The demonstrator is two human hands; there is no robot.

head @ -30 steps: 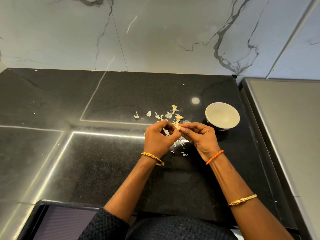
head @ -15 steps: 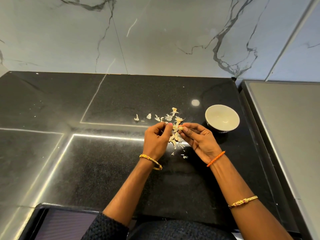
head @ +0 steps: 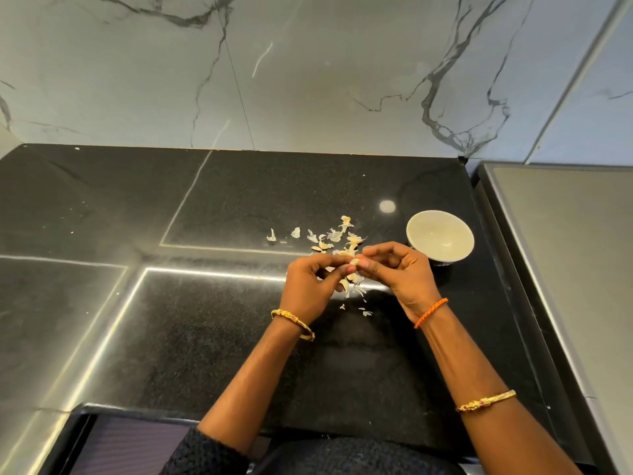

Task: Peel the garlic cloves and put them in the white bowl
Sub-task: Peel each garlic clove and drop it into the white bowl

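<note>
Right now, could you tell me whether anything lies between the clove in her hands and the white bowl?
Nothing visible does. The garlic clove is pinched between both hands; the white bowl stands just beyond the right hand, with only bare black counter between.

Glossy speckled black stone counter (head: 239,337)

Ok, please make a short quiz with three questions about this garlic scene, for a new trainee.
1. True or false: the white bowl stands to the right of both hands.
2. What do the left hand and right hand pinch between them?
3. The loose skins lie: A in the bowl, B on the black counter.

Key: 1 true; 2 a garlic clove; 3 B.
</note>
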